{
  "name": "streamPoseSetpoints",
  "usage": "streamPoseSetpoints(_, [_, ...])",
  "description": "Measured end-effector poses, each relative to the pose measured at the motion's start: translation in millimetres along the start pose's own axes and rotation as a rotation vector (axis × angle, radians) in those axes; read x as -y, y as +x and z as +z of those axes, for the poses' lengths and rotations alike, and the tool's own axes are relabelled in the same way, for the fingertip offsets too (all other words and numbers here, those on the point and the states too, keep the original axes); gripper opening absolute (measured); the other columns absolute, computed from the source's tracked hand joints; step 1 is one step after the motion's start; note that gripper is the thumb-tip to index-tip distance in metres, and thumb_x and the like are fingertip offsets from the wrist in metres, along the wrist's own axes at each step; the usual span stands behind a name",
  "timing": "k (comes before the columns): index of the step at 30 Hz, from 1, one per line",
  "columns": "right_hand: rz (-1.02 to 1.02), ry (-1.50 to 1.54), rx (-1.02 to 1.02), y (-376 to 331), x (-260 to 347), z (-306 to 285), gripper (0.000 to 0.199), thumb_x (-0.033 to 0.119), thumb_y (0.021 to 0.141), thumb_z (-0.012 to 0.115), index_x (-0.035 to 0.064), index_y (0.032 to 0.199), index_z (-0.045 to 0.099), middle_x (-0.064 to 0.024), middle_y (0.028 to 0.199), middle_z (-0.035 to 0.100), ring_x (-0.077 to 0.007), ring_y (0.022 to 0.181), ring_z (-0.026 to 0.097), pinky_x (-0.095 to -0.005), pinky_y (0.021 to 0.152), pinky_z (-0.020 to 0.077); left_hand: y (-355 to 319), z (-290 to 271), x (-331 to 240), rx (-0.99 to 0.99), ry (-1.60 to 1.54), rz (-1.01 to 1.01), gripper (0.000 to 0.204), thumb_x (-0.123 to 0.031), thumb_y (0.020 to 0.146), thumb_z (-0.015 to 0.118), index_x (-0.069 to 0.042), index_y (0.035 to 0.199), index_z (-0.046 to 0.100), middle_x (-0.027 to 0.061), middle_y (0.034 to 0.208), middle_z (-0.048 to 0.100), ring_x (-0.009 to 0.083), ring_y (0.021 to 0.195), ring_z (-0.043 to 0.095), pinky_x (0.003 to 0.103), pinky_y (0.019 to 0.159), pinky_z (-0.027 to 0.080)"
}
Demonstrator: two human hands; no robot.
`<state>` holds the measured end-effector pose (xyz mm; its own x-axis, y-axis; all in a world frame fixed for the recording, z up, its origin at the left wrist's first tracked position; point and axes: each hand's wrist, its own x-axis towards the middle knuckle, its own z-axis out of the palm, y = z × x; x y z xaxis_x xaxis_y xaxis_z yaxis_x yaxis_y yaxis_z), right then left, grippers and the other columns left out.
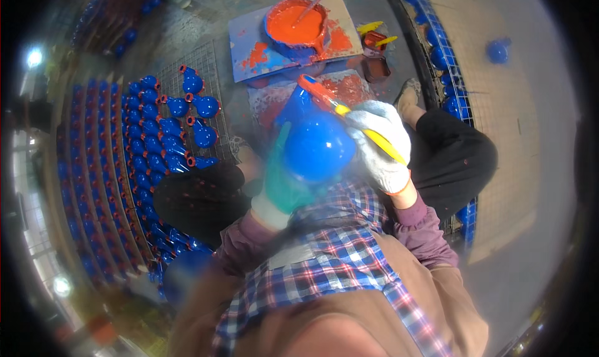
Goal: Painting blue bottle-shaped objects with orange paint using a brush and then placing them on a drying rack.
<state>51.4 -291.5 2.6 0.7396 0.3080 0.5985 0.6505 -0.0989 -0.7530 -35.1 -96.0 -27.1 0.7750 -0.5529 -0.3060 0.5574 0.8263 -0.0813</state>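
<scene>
My left hand [282,181], in a green and white glove, holds a glossy blue gourd-shaped vase [317,141] close to my chest. My right hand [382,141], in a white knit glove, grips a yellow-handled paintbrush [349,115]. Its orange-loaded tip rests at the narrow neck of the vase. Ahead on a paint-smeared board [249,35] stands a blue bowl of orange paint [294,21] with a stick in it.
Many blue vases with orange rims [181,117] lie on a wire rack to my left, and rows more [106,170] fill shelves further left. Small paint pots with yellow brushes [376,40] sit right of the board. A lone blue vase [497,50] lies far right.
</scene>
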Motion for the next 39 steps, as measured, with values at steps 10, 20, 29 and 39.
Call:
streamPoseSetpoints(10, [0.042, 0.215, -0.003, 10, -2, -22, 0.025, -0.006, 0.075, 0.074, 0.0011, 0.098, 0.072, -0.0141, 0.109, 0.065, -0.0261, 0.098, 0.064, -0.0312, 0.085, 0.0515, 3, -14, 9, 0.436, 0.027, -0.074, 0.078, -0.063, 0.092, 0.047, -0.003, 0.142, 0.042, 0.0277, 0.122, 0.057, 0.023, 0.058, 0.063, 0.026, 0.041, 0.049])
streamPoseSetpoints(20, [0.472, 0.352, -0.262, -3, 2, -27, 0.025, -0.005, 0.087, 0.064, -0.0024, 0.112, 0.064, -0.009, 0.106, 0.064, -0.0148, 0.093, 0.062, -0.0265, 0.078, 0.0532, -32, -22, 2, 0.077, 0.053, 0.294, 0.063, -0.057, 0.096, 0.047, -0.009, 0.135, 0.051, 0.0172, 0.129, 0.06, 0.0347, 0.113, 0.062, 0.051, 0.094, 0.053])
streamPoseSetpoints(29, [0.409, 0.325, -0.251, 18, 34, -5, 0.027, -0.001, 0.09, 0.065, -0.0028, 0.116, 0.059, -0.0097, 0.107, 0.064, -0.0153, 0.093, 0.063, -0.0262, 0.081, 0.0526, -51, -56, -8, -0.359, 1.201, 0.662, 0.053, -0.037, 0.1, 0.053, -0.009, 0.143, 0.043, 0.0139, 0.134, 0.057, 0.0283, 0.12, 0.059, 0.047, 0.1, 0.051])
streamPoseSetpoints(39, [-0.16, 0.029, 0.023, 22, 34, 1, 0.027, -0.003, 0.078, 0.072, 0.0015, 0.105, 0.066, -0.0131, 0.094, 0.067, -0.0286, 0.085, 0.066, -0.0349, 0.076, 0.0533, -50, -25, -2, -0.23, 0.788, 0.506, 0.053, -0.036, 0.1, 0.053, -0.008, 0.143, 0.042, 0.0149, 0.134, 0.057, 0.0293, 0.119, 0.059, 0.049, 0.1, 0.051])
